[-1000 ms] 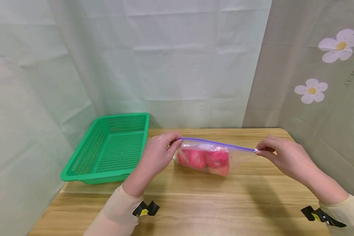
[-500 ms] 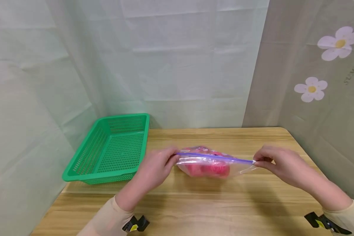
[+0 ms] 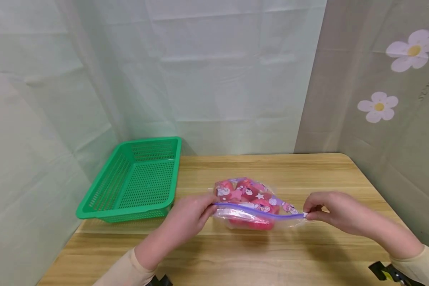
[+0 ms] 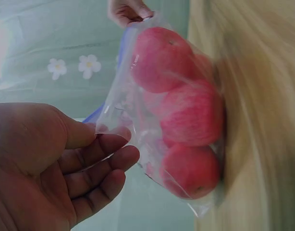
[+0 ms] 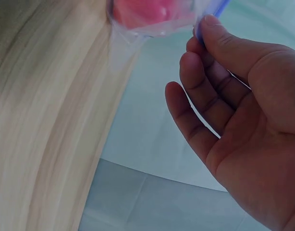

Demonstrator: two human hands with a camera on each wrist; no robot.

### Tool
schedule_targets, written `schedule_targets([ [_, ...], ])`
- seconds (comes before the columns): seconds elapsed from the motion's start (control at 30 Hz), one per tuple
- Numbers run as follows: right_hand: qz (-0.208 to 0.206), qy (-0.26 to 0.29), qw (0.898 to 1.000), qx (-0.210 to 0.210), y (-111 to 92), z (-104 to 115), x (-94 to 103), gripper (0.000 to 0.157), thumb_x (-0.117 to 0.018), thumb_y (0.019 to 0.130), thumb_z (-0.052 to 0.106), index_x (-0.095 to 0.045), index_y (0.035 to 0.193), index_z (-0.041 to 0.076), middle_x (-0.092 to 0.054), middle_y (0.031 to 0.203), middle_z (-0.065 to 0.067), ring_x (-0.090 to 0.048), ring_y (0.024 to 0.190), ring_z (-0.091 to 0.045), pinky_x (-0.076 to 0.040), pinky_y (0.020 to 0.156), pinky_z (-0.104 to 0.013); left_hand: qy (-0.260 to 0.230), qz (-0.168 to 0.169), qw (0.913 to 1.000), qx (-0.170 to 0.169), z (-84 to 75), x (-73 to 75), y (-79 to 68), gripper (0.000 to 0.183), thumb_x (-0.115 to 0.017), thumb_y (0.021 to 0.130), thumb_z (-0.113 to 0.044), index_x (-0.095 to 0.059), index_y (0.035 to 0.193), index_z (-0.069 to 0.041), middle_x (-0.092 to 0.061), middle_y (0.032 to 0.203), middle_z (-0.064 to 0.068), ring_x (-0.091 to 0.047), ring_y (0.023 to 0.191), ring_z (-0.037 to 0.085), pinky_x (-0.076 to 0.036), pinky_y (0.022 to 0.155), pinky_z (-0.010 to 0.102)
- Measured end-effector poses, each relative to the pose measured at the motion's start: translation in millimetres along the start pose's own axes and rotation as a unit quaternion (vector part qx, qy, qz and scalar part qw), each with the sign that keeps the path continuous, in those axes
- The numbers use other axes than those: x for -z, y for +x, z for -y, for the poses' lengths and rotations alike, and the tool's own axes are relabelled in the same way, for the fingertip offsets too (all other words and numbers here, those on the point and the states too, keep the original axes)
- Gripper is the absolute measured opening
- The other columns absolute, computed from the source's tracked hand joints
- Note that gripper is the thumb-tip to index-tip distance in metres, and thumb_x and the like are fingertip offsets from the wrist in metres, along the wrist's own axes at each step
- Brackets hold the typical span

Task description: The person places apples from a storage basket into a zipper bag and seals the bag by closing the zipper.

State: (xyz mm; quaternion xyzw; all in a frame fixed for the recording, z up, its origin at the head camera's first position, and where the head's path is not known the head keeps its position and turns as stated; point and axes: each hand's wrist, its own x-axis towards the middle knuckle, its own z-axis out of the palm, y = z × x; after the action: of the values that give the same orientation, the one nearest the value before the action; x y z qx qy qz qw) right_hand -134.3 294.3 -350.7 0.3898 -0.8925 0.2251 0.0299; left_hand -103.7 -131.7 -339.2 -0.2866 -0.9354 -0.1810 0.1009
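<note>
We've got the zip bag of apples lying mid-table, nearer the front edge. Our left hand pinches one end of the purple seal and our right hand the other. Only fingertip holds, so a corner could slip and the bag might roll.

surface: wooden table | on it: green basket, far-left; bag of apples, centre
</note>
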Motion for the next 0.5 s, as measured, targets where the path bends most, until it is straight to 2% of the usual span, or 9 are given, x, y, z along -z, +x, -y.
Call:
schedule_targets([
  [0.3,0.009,0.015,1.0,0.018,0,-4,-17.4,0.025,-0.09,0.092,0.011,-0.074,0.098,0.029,-0.066,0.095,0.025,-0.059,0.083,0.004,-0.058,0.07,-0.028,-0.004,0.016,0.9996,-0.022,7.9,-9.7,-5.7,0.009,-0.076,0.106,-0.012,-0.077,0.115,-0.015,-0.079,0.1,-0.005,-0.065,0.079,0.007,-0.059,0.071,0.036],
  [0.5,0.071,0.044,0.996,-0.029,1,1,-18.4,0.02,-0.088,0.095,0.018,-0.073,0.099,0.031,-0.065,0.094,0.025,-0.058,0.083,0.002,-0.058,0.072,-0.027,-0.03,0.046,0.9985,-0.008,8.8,-10.0,-9.8,0.008,-0.075,0.107,-0.014,-0.079,0.113,-0.017,-0.076,0.096,-0.011,-0.062,0.079,0.003,-0.059,0.074,0.034],
])
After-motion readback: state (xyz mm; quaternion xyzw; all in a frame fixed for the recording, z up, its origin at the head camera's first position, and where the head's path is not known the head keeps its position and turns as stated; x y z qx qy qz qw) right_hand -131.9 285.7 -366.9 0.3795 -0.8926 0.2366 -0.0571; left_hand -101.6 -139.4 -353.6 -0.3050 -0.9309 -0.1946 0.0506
